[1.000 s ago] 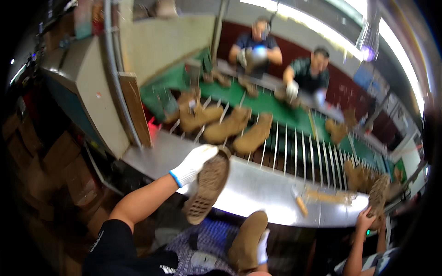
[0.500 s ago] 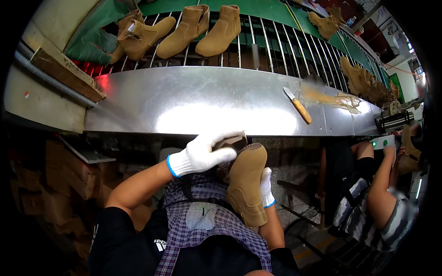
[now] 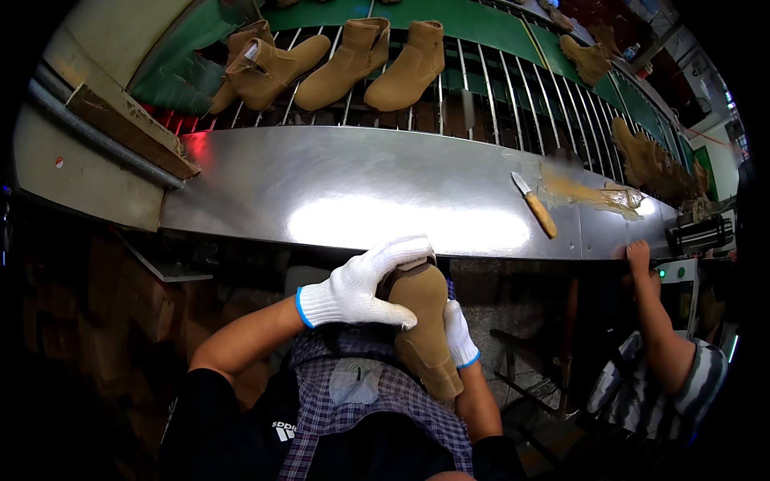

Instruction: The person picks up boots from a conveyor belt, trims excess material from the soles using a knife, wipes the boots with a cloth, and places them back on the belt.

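Note:
A tan suede ankle boot (image 3: 427,329) is held above my lap, just below the edge of the metal bench. One end points away from me, and a dark patch shows along its rim. My left hand (image 3: 365,287), in a white knit glove with a blue cuff, is closed round that far end from the left, thumb lying along the boot's side. On the right side, my gloved right hand (image 3: 459,335) grips the boot; most of its fingers are hidden behind it. On the bench lies a knife (image 3: 536,207) with a short blade and a wooden handle.
Several tan boots (image 3: 407,68) stand on the roller rack (image 3: 497,88) beyond the metal bench (image 3: 241,192). A brown smear of glue or tape (image 3: 597,192) marks the bench's right part. A co-worker's arm (image 3: 662,321) reaches the bench at right. Cardboard boxes (image 3: 132,309) sit at lower left.
My left hand has closed round the boot's far end, and the boot has shifted slightly left. The co-worker's hand has moved to the bench edge. The view has shifted slightly.

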